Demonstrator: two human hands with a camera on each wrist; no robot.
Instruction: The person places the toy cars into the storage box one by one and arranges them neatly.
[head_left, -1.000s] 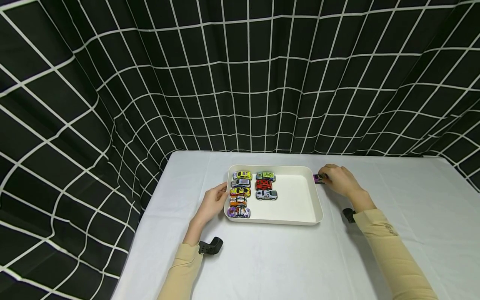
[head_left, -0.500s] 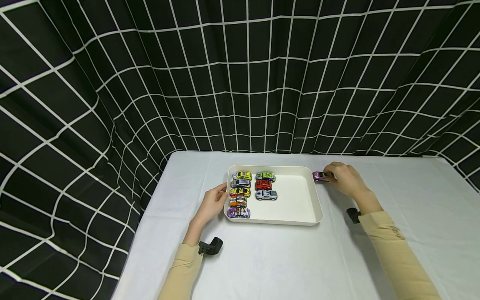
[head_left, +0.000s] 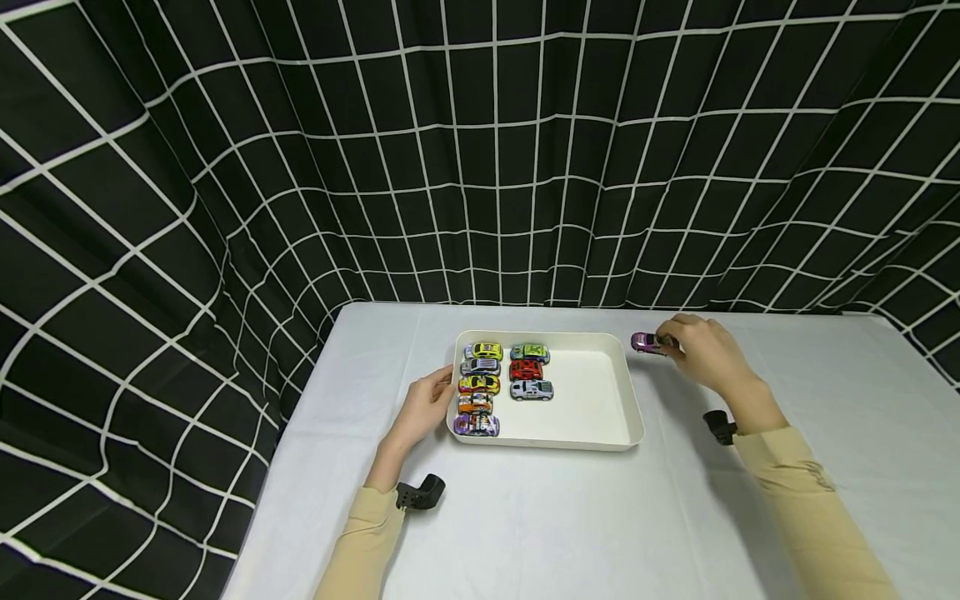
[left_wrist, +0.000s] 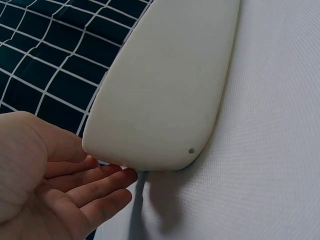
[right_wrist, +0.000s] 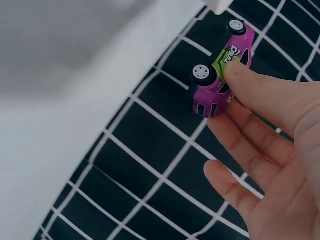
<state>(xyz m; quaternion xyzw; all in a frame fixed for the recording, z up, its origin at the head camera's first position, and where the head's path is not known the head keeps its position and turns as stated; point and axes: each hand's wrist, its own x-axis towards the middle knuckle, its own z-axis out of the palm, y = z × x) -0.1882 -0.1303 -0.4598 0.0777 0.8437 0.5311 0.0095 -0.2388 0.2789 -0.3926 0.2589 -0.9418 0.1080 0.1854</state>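
Note:
My right hand (head_left: 705, 354) pinches a purple toy car (head_left: 648, 342) between thumb and fingers, just beyond the right rim of a white tray (head_left: 592, 400). The right wrist view shows a green patch with lettering on the side of the purple toy car (right_wrist: 220, 87), and two of its wheels. Opposite, my left hand (head_left: 423, 406) rests against the tray's left side. There, in the left wrist view, the loosely extended fingers (left_wrist: 100, 187) touch the outer wall of the tray (left_wrist: 150, 100), with the thumb by its rim.
Several toy cars stand in a column along the tray's left side, the purple-white one (head_left: 477, 425) nearest me. Beside them is a second column of three: green (head_left: 530, 353), red (head_left: 527, 370) and silver (head_left: 532, 390). A gridded black curtain (head_left: 480, 208) hangs behind the white-covered table (head_left: 525, 525).
My right hand has lifted the purple toy car slightly and moved right and away from me with it, off the tray's rim. The left hand stays in place.

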